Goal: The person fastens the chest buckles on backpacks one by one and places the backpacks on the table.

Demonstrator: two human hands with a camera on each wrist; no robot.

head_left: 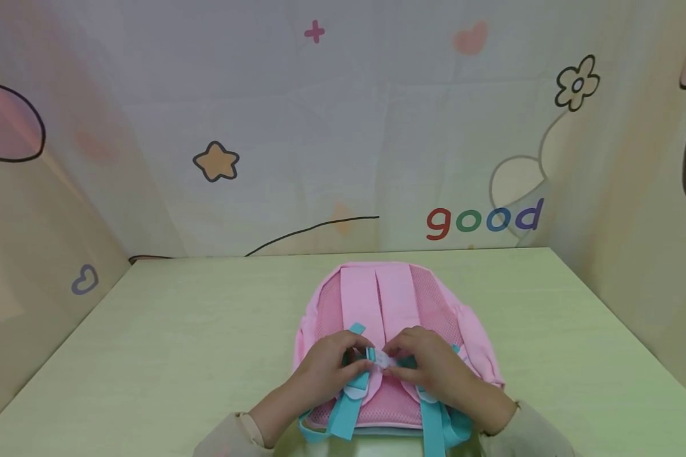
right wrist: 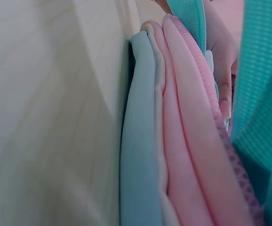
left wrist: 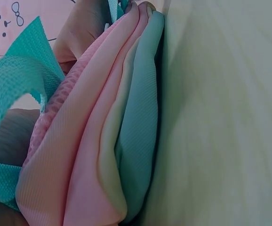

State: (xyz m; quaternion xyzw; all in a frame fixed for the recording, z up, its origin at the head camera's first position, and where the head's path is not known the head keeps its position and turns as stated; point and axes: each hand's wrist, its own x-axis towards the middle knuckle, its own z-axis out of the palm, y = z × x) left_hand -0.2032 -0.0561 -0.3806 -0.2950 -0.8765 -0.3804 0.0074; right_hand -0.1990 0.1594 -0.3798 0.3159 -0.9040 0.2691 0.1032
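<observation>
The backpack (head_left: 397, 343) lies flat on the green table (head_left: 177, 330), back panel up, straight in front of me near the table's near edge. Its long axis runs away from me: the top points toward the far wall (head_left: 343, 127), the bottom toward my body. Two pink shoulder straps (head_left: 377, 298) run down the panel along that axis and end in teal webbing (head_left: 343, 412) that hangs past the bottom edge.

My left hand (head_left: 331, 362) and right hand (head_left: 429, 362) meet over the middle of the panel. Each has its fingers curled in, pinching one side of a small white buckle (head_left: 382, 359) on the teal chest strap (head_left: 371, 354), which crosses the bag sideways, at right angles to the shoulder straps. The two hands almost touch at the buckle; I cannot tell whether its halves are joined.

From the wrist views the bag's side shows as stacked pink and pale blue fabric layers (left wrist: 126, 132) resting against the tabletop, with teal webbing beside them.
</observation>
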